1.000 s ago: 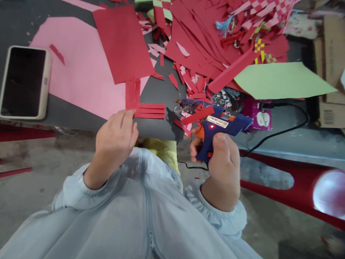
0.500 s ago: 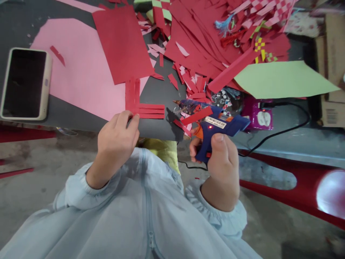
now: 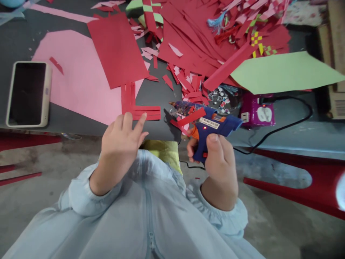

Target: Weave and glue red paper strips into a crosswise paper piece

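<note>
My left hand (image 3: pixel 122 140) is open, fingers spread, at the table's front edge. Its fingertips rest on or just over the lower part of red paper strips (image 3: pixel 147 112) laid in an L shape, some upright and some pointing right. My right hand (image 3: pixel 215 153) grips the handle of a blue hot glue gun (image 3: pixel 208 126), whose small red light is lit. The gun's nozzle points left, a little right of the strips' ends. A loose red paper strip (image 3: pixel 191 117) lies across the front of the gun. Under the L's upper end is pink paper (image 3: pixel 78 79).
A phone (image 3: pixel 28 93) lies at the left. A red sheet (image 3: pixel 118 50) sits above the strips. Red paper scraps (image 3: pixel 191 81), a pale green sheet (image 3: pixel 285 72) and a purple power socket (image 3: pixel 258 111) with a black cable are on the right. A red stool (image 3: pixel 291 180) stands below.
My left hand has loosened from the corner of the red strips, and its fingers have spread. My right hand still holds the glue gun. The whole view has shifted slightly.
</note>
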`<control>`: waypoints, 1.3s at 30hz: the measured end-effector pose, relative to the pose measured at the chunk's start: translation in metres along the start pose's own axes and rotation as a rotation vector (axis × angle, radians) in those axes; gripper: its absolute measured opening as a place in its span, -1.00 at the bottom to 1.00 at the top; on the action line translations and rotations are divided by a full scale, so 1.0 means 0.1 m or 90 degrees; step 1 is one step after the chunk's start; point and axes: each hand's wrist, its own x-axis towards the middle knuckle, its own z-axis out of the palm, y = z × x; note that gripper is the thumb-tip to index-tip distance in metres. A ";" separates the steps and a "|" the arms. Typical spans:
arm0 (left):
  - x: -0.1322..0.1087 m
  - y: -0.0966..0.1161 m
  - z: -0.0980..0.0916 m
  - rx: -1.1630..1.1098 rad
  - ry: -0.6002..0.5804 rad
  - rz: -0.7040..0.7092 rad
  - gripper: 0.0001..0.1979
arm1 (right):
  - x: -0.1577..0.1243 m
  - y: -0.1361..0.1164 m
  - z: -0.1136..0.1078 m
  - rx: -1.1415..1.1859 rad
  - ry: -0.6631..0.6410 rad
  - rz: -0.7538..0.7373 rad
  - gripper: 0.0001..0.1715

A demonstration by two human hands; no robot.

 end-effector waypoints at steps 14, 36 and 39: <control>0.08 0.15 -0.03 0.053 -0.087 -0.012 -0.37 | 0.00 0.07 -0.08 0.053 -0.023 -0.023 -0.50; 0.08 0.02 -0.19 0.029 -0.083 -0.053 -0.42 | -0.02 0.19 -0.14 0.074 -0.036 -0.019 -0.48; 0.09 -0.07 -0.23 -0.004 -0.051 -0.036 -0.57 | -0.03 0.18 -0.14 0.069 -0.039 -0.019 -0.50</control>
